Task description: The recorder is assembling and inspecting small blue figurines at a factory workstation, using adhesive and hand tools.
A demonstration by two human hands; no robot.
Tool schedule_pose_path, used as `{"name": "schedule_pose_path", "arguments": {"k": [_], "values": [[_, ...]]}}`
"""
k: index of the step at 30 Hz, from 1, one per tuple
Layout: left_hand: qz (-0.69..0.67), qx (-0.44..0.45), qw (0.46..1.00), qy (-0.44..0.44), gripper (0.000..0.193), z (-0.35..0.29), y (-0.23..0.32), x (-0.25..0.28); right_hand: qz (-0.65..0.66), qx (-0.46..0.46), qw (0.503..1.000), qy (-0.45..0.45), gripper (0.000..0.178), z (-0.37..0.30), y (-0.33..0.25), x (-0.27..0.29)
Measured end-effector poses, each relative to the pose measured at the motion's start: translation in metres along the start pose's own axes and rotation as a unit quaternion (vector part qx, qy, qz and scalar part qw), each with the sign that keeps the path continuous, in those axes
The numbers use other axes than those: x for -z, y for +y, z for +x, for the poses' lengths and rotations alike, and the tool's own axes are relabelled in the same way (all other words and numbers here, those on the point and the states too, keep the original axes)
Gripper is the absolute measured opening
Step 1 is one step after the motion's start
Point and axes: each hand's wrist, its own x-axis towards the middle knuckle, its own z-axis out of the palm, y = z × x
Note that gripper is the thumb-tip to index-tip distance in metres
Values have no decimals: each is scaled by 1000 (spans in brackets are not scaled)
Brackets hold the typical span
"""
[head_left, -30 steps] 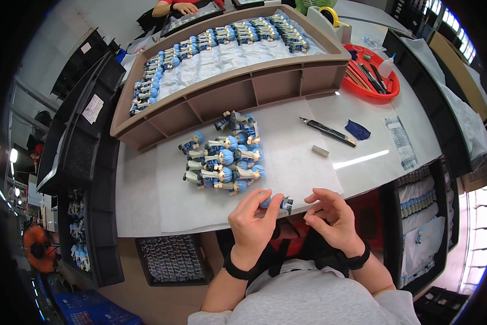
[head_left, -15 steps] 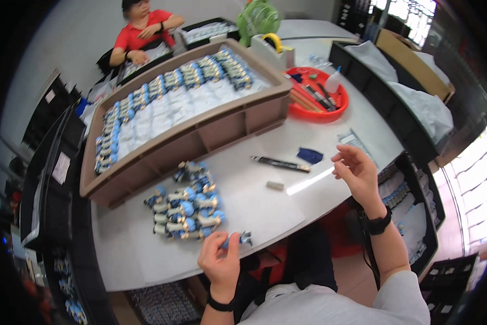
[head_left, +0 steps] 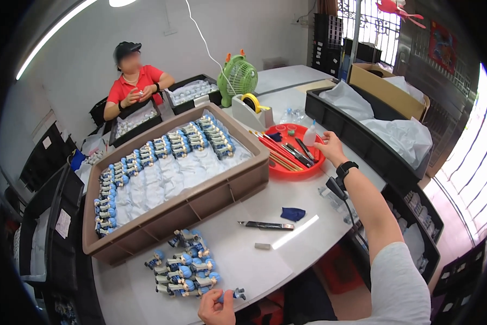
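Note:
My left hand (head_left: 216,309), low in the picture, pinches a small blue-and-white figurine (head_left: 236,294) whose dark feet stick out to the right. Beside it on the table lies a pile of similar figurines (head_left: 186,271) with blue hair. My right hand (head_left: 331,149) is stretched out to the right edge of a round red tray (head_left: 286,173). Its fingers look apart, close to a white squeeze bottle (head_left: 309,135) standing in the tray; whether they touch it I cannot tell. Pens and slim tools (head_left: 300,154) lie in the tray too.
A large brown crate (head_left: 200,208) with rows of figurines on white wrap fills the table's left. A black cutter knife (head_left: 267,225), blue cloth (head_left: 292,214) and grey block (head_left: 262,246) lie nearby. Behind stand a tape dispenser (head_left: 249,115), green fan (head_left: 239,78) and a co-worker (head_left: 135,86).
My right hand has reached forward from above the table's right side to the red tray. The view has tilted upward. My left hand still holds the figurine.

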Motion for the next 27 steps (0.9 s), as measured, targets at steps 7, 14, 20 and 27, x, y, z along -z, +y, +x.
{"name": "schedule_pose_path", "arguments": {"k": [7,14,20,27], "values": [[25,-37,999,30,16,-9,-12,-2,-42,1,999,-15,72,47,22,-30],[-21,-8,999,42,15,-16,-25,-6,-17,-26,997,-76,52,75,61,-46],[7,-11,1000,18,15,-20,-24,3,-30,-34,996,-71,40,47,31,-32],[-64,54,995,60,18,-11,-29,-7,322,76,933,-139,27,3,-17,0]]}}
